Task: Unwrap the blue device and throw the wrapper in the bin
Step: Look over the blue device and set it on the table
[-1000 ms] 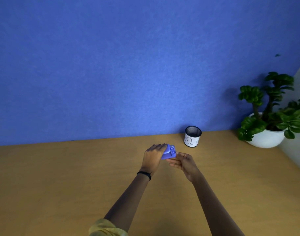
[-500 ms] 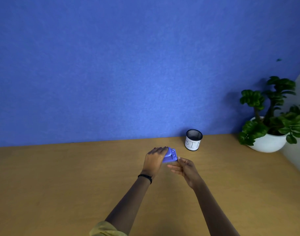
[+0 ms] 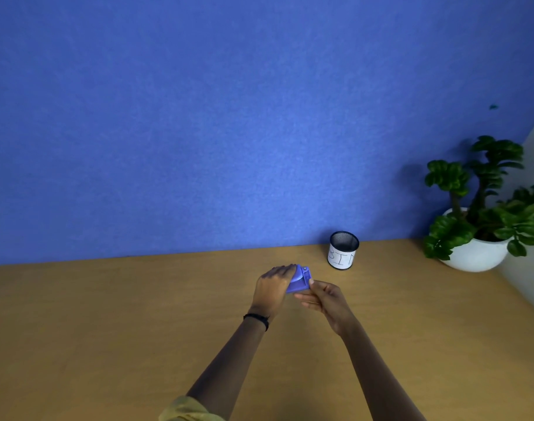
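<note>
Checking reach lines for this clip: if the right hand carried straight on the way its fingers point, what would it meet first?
The right hand points left and slightly away, its fingers already at the blue device. Just behind that is the left hand gripping it. The bin sits off that line, though depth is hard to judge.

potted plant [image 3: 484, 208] in white pot, right rear | wooden table [image 3: 108, 329]; blue wall [image 3: 199, 117] behind

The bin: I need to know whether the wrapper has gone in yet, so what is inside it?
Only the dark mesh inner wall of the bin shows. Its bottom is hidden by the near wall, so any contents cannot be seen.
</note>
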Motion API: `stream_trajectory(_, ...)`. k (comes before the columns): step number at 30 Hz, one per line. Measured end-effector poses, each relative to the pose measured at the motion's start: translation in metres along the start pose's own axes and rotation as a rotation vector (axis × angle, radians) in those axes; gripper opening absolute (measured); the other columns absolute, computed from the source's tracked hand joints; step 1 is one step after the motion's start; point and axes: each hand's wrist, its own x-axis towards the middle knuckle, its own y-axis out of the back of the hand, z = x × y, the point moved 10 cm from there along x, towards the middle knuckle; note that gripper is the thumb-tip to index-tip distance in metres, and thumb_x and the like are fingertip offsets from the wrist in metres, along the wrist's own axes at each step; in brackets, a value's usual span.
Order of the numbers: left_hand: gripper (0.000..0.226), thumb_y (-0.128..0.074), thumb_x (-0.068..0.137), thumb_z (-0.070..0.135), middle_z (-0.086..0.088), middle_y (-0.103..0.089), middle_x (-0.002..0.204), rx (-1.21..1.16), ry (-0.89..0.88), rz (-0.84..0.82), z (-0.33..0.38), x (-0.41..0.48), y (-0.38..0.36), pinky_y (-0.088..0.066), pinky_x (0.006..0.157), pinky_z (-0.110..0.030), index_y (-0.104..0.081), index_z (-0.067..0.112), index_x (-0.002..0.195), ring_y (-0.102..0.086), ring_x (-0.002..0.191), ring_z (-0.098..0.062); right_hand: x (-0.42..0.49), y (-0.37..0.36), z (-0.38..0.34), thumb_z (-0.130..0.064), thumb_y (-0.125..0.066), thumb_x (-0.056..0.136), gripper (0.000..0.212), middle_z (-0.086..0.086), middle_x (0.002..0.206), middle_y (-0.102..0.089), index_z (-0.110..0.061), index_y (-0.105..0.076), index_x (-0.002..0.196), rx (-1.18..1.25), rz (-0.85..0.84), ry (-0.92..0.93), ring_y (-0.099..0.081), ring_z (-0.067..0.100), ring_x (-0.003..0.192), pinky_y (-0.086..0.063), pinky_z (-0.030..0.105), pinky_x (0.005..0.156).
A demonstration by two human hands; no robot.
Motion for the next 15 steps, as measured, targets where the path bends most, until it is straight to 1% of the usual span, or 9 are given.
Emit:
stream_trajectory(3, 0.046, -0.088, 0.052, 0.009, 0.004, -0.077, 0.081, -0.013, 0.009, -0.03, -0.003, 0.0, -0.005, -0.052, 0.047, -0.017, -0.074, 0.014, 0.095, -0.073, 0.071, -0.013, 0.002, 0.001, -0.001, -0.016, -0.048, 0.097, 0.028, 0.006, 0.079, -0.078, 0.006, -0.064, 0.103, -0.018, 0.022, 0.013, -0.074, 0.013, 0.076, -0.059, 0.02, 0.063)
stream_trajectory(5, 0.042, -0.079, 0.066, 0.005, -0.001, -0.076, 0.094, -0.074, 0.019, -0.065, -0.006, 0.002, -0.012, -0.055, 0.057, -0.023, -0.069, 0.012, 0.107, -0.072, 0.085, -0.018, 0.005, 0.003, -0.002, -0.013, -0.049, 0.096, 0.028, 0.005, 0.075, -0.077, 0.01, -0.063, 0.104, -0.02, 0.046, 0.024, -0.074, 0.013, 0.073, -0.058, 0.019, 0.062)
stream_trajectory(7, 0.044, -0.062, 0.082, 0.001, -0.002, -0.067, 0.121, -0.108, 0.021, -0.115, -0.011, 0.007, -0.022, -0.054, 0.078, -0.029, -0.059, 0.013, 0.125, -0.061, 0.112, -0.018, 0.008, 0.007, -0.003, -0.012, -0.049, 0.096, 0.03, 0.006, 0.073, -0.077, 0.014, -0.06, 0.105, -0.01, 0.07, 0.028, -0.074, 0.013, 0.072, -0.058, 0.019, 0.062)
stream_trajectory(8, 0.049, -0.054, 0.086, -0.001, -0.001, -0.058, 0.134, -0.136, 0.013, -0.145, -0.014, 0.008, -0.028, -0.049, 0.09, -0.03, -0.053, 0.015, 0.132, -0.05, 0.124, -0.017, 0.009, 0.01, -0.003, -0.012, -0.05, 0.096, 0.031, 0.007, 0.071, -0.077, 0.016, -0.059, 0.105, -0.003, 0.085, 0.028, -0.074, 0.013, 0.071, -0.059, 0.019, 0.062)
stream_trajectory(10, 0.053, -0.051, 0.091, -0.001, -0.003, -0.04, 0.148, -0.273, 0.052, -0.187, -0.024, 0.01, -0.034, -0.036, 0.108, -0.032, -0.043, 0.017, 0.141, -0.032, 0.138, -0.018, 0.012, 0.017, -0.002, -0.012, -0.051, 0.095, 0.032, 0.007, 0.068, -0.076, 0.019, -0.056, 0.105, 0.022, 0.121, 0.026, -0.074, 0.014, 0.069, -0.059, 0.018, 0.061)
stream_trajectory(11, 0.053, -0.052, 0.093, 0.002, -0.006, -0.034, 0.151, -0.376, 0.118, -0.199, -0.032, 0.009, -0.037, -0.03, 0.112, -0.034, -0.039, 0.015, 0.143, -0.026, 0.14, -0.02, 0.013, 0.021, -0.001, -0.011, -0.051, 0.095, 0.032, 0.006, 0.067, -0.076, 0.02, -0.056, 0.105, 0.038, 0.138, 0.027, -0.074, 0.014, 0.068, -0.059, 0.019, 0.061)
stream_trajectory(12, 0.056, -0.054, 0.094, 0.005, -0.01, -0.03, 0.153, -0.505, 0.236, -0.223, -0.043, 0.007, -0.042, -0.027, 0.113, -0.035, -0.034, 0.014, 0.145, -0.024, 0.141, -0.023, 0.014, 0.025, -0.001, -0.01, -0.051, 0.095, 0.032, 0.006, 0.067, -0.076, 0.02, -0.055, 0.105, 0.056, 0.151, 0.029, -0.074, 0.014, 0.067, -0.06, 0.019, 0.061)
stream_trajectory(13, 0.059, -0.055, 0.094, 0.007, -0.012, -0.029, 0.153, -0.66, 0.398, -0.263, -0.055, 0.0, -0.051, -0.028, 0.113, -0.035, -0.029, 0.011, 0.147, -0.025, 0.141, -0.024, 0.015, 0.028, 0.001, -0.01, -0.051, 0.095, 0.031, 0.006, 0.068, -0.077, 0.019, -0.055, 0.106, 0.072, 0.162, 0.03, -0.074, 0.014, 0.068, -0.06, 0.019, 0.062)
stream_trajectory(15, 0.062, -0.054, 0.096, 0.013, -0.015, -0.037, 0.147, -0.948, 0.701, -0.376, -0.064, -0.018, -0.073, -0.037, 0.106, -0.036, -0.021, 0.006, 0.148, -0.04, 0.133, -0.027, 0.016, 0.034, 0.003, -0.01, -0.05, 0.095, 0.031, 0.006, 0.071, -0.077, 0.018, -0.056, 0.106, 0.099, 0.173, 0.032, -0.075, 0.014, 0.07, -0.06, 0.02, 0.064)
